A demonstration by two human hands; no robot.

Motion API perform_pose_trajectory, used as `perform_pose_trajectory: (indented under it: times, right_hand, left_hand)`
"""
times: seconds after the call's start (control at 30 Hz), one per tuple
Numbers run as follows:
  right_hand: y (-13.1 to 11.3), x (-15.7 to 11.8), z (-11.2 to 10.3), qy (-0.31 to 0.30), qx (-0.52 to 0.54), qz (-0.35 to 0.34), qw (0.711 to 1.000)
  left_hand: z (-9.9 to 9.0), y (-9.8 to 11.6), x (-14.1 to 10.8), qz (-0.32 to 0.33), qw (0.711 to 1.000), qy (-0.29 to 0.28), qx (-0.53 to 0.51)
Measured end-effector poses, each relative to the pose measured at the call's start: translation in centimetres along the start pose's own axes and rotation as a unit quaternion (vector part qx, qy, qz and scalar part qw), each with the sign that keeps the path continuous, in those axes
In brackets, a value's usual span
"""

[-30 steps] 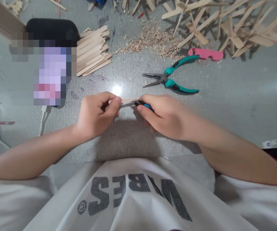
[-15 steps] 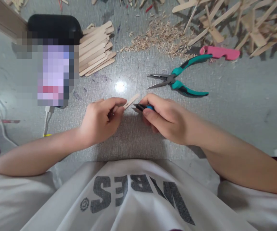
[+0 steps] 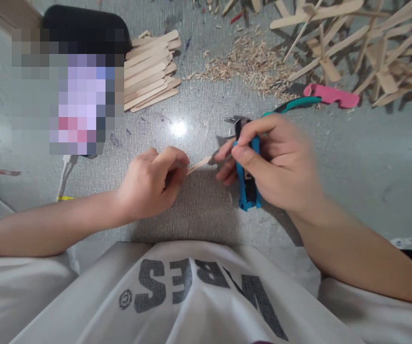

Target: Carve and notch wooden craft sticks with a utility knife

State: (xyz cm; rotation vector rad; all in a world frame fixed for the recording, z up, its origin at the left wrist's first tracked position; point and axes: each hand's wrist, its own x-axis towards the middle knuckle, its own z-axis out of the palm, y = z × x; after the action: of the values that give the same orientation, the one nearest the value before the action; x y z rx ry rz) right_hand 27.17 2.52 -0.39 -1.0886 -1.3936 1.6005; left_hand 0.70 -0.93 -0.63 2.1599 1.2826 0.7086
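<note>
My left hand [image 3: 152, 179] pinches a short wooden craft stick [image 3: 201, 164] by one end; a narrow slot shows in it, and its free end points right. In my right hand [image 3: 280, 167] is a blue and black utility knife [image 3: 242, 184], held upright between thumb and index finger. The other right fingers are stretched towards the stick's free end; whether they touch it I cannot tell. Behind my right hand lie the teal-handled needle-nose pliers [image 3: 295, 104], mostly hidden, with part of the jaws showing.
A pink-handled knife [image 3: 334, 95] lies beyond the pliers. Wood shavings [image 3: 248, 62] are heaped at the back, left of several crossed-stick assemblies [image 3: 356, 48]. Stacked craft sticks [image 3: 152, 71] lie beside a blurred phone [image 3: 82, 100] with a cable, near a black rounded object [image 3: 87, 28].
My right hand has moved right and up, turning the knife from pointing at the stick to upright. The stick has tilted lower. The whole view has shifted slightly.
</note>
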Motion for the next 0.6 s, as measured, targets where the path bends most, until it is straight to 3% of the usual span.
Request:
perform_pose_trajectory:
  times: [0.1,0.33,0.5,0.6]
  right_hand:
    - [-0.2,0.3,-0.1,0.025,0.074,0.034,0.996]
    - [-0.4,0.7,-0.1,0.04,0.152,0.114,0.981]
    - [-2.0,0.7,-0.8,-0.018,0.179,0.157,0.971]
    - [-2.9,0.7,-1.4,-0.061,0.186,0.211,0.958]
  left_hand:
    - [0.2,-0.2,0.0,0.031,0.999,0.0,0.027]
    - [-0.3,-0.8,0.6,0.097,0.994,-0.014,-0.055]
    - [-0.1,-1.8,0.9,0.124,0.987,-0.053,0.092]
    - [0.4,-1.9,0.4,0.105,0.982,-0.064,0.146]
